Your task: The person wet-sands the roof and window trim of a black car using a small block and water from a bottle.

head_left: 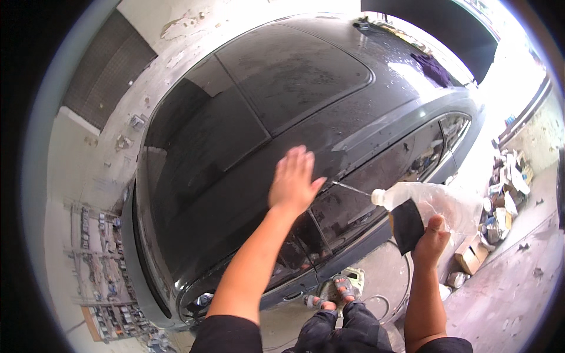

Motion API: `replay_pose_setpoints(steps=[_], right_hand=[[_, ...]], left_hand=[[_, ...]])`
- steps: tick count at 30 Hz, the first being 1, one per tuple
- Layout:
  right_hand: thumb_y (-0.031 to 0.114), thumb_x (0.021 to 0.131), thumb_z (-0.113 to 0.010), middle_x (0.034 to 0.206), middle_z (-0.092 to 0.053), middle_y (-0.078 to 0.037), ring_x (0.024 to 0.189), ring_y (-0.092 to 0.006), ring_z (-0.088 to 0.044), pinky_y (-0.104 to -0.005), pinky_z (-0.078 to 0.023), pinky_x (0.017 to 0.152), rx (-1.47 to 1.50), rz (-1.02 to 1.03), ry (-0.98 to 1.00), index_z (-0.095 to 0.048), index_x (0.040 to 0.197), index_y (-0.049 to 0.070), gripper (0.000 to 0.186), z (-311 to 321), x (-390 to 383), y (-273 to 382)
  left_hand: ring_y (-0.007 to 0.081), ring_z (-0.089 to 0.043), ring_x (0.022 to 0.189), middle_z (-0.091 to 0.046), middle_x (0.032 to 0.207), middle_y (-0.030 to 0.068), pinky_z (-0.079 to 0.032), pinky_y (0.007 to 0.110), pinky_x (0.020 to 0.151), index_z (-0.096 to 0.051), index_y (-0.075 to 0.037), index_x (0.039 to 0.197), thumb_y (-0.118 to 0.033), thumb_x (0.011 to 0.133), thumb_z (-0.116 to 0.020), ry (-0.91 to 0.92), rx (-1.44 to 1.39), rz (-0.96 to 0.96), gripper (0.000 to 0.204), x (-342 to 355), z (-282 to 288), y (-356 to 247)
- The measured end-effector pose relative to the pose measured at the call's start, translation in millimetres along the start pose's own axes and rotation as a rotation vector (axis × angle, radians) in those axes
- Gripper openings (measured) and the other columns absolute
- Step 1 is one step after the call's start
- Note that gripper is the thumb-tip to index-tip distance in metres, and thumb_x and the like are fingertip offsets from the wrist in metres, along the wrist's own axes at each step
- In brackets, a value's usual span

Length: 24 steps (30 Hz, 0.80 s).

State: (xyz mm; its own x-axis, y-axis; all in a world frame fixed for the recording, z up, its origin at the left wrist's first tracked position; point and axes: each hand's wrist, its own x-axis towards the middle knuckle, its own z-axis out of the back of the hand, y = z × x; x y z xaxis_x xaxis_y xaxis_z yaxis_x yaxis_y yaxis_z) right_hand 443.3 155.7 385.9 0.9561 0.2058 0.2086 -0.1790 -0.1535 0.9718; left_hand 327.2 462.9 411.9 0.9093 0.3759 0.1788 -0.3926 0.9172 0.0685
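Note:
My left hand (292, 182) is spread flat at the roof edge of a dark grey car (229, 194), thumb out to the right, with nothing in it. I cannot tell whether the palm presses on the surface. My right hand (431, 241) grips a large translucent plastic bottle (456, 203), tipped sideways with its white cap toward the car. A thin stream of water (351, 187) runs from the cap to the roof edge beside my left thumb. Pinched against the bottle by the same hand is a dark, stiff sheet (407, 226), perhaps sandpaper. Wet streaks and drops mark the roof.
A purple cloth (432, 69) lies at the far right end of the car. Boxes and clutter (506, 194) line the right wall, with an open cardboard box (471, 254) on the floor. Shelves of small parts (106, 270) stand at left. My sandalled feet are beside the car door.

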Motion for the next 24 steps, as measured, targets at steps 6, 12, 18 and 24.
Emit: replay_pose_setpoints(steps=[6, 12, 18, 24], right_hand=[[0.052, 0.088, -0.061, 0.11, -0.059, -0.01, 0.104, -0.02, -0.055, -0.0337, -0.041, 0.092, 0.032, 0.033, 0.011, -0.053, 0.12, -0.003, 0.064, -1, -5, 3], [0.055, 0.088, -0.059, 0.106, -0.061, -0.009, 0.101, -0.019, -0.056, -0.032, -0.043, 0.09, -0.04, 0.045, 0.003, -0.056, 0.115, -0.002, 0.063, 2, -7, 5], [0.057, 0.087, -0.06, 0.107, -0.06, -0.009, 0.1, -0.0176, -0.056, -0.0314, -0.045, 0.089, 0.072, 0.017, -0.004, -0.053, 0.119, -0.002, 0.068, -9, -17, 11], [0.056, 0.087, -0.061, 0.106, -0.059, -0.008, 0.098, -0.0179, -0.057, -0.0312, -0.045, 0.088, 0.179, -0.011, -0.017, -0.052, 0.119, -0.002, 0.066, -9, -20, -3]], left_hand=[[0.0378, -0.031, 0.139, -0.033, 0.148, 0.023, -0.025, 0.051, 0.112, -0.03, 0.003, 0.142, -0.054, 0.093, -0.044, -0.14, 0.24, -0.004, 0.077, -166, -14, 88], [0.0398, -0.023, 0.141, -0.029, 0.149, 0.024, -0.022, 0.052, 0.113, -0.033, 0.006, 0.14, -0.05, 0.091, -0.05, 0.017, 0.186, -0.161, 0.076, -70, -12, 31], [0.0329, -0.024, 0.142, -0.027, 0.154, 0.0111, -0.024, 0.052, 0.112, -0.029, -0.012, 0.147, -0.048, 0.093, -0.048, -0.157, 0.186, -0.185, 0.068, 54, -45, -58], [0.0323, -0.03, 0.139, -0.029, 0.153, 0.0101, -0.029, 0.052, 0.108, -0.04, -0.024, 0.143, -0.039, 0.09, -0.057, -0.112, 0.167, -0.208, 0.058, -22, -25, -16]])
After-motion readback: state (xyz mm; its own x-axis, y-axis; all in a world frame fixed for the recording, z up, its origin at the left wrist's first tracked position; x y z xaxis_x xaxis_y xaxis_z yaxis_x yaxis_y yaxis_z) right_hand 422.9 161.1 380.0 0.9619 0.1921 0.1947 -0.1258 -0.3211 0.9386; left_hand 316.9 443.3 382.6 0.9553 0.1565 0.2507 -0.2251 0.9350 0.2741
